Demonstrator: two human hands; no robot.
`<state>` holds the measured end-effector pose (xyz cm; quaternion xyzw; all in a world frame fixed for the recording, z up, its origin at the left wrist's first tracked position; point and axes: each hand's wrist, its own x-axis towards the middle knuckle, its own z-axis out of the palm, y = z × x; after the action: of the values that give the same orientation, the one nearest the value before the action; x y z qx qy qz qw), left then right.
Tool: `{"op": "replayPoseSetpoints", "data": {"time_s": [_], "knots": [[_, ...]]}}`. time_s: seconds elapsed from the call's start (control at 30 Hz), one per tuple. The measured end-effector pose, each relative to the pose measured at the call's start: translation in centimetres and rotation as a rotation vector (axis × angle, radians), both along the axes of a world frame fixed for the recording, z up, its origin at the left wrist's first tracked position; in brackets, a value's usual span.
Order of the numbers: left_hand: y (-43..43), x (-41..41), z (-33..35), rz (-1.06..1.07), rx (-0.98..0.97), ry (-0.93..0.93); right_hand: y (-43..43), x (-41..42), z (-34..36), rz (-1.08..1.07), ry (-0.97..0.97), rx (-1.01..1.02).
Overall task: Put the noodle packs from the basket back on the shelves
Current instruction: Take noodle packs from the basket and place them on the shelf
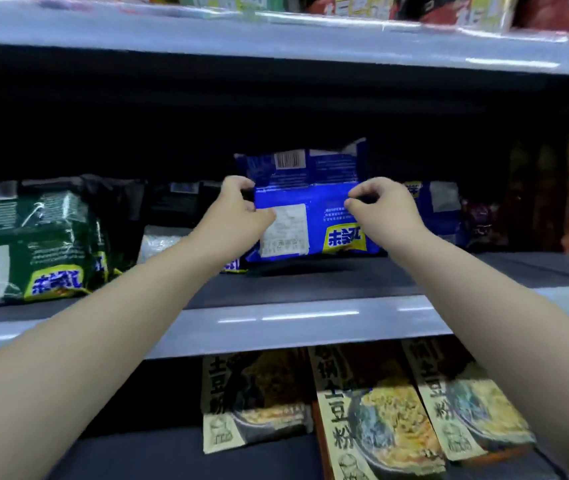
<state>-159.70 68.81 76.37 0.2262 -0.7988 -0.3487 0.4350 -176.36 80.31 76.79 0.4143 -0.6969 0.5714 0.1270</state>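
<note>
The blue noodle pack (324, 213) is at the middle shelf (304, 322), its long axis sideways between the hands; the left hand (238, 211) and the right hand (381, 206) pinch its two ends with curled fingers, both equally near.

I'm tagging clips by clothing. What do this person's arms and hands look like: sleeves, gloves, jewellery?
The left forearm and right forearm are bare up to the frame's edge; no sleeve shows. The left hand and right hand wear no gloves, and no watch, bracelet or ring is visible, though the picture is slightly blurred.
</note>
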Motion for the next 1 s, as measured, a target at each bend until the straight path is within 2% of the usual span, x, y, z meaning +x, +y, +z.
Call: {"op": "replayPoseSetpoints", "data": {"time_s": [0.27,0.43,0.67,0.77,0.9,1.0], "knots": [[-5.5,-5.5,1.0,-0.014,-0.106,-0.312,-5.6,-3.6,0.3,0.06,-0.126,0.305],[-6.8,-6.7,0.1,-0.029,-0.115,-0.558,-6.8,-3.9,-0.5,0.071,0.014,0.57],[-4.4,-5.6,0.5,-0.064,-0.151,-0.606,-5.6,-3.0,-0.7,-0.007,0.143,0.746],[-2.8,-4.2,1.0,-0.058,-0.204,-0.612,-3.8,-1.3,-0.7,-0.038,0.266,0.732],[-0.1,-0.7,0.9,-0.003,-0.375,-0.63,-0.3,1.5,-1.2,0.011,0.398,0.671],[2.0,2.6,-0.4,0.072,-0.439,-0.725,2.3,4.0,-2.0,0.021,0.504,0.681]]}}
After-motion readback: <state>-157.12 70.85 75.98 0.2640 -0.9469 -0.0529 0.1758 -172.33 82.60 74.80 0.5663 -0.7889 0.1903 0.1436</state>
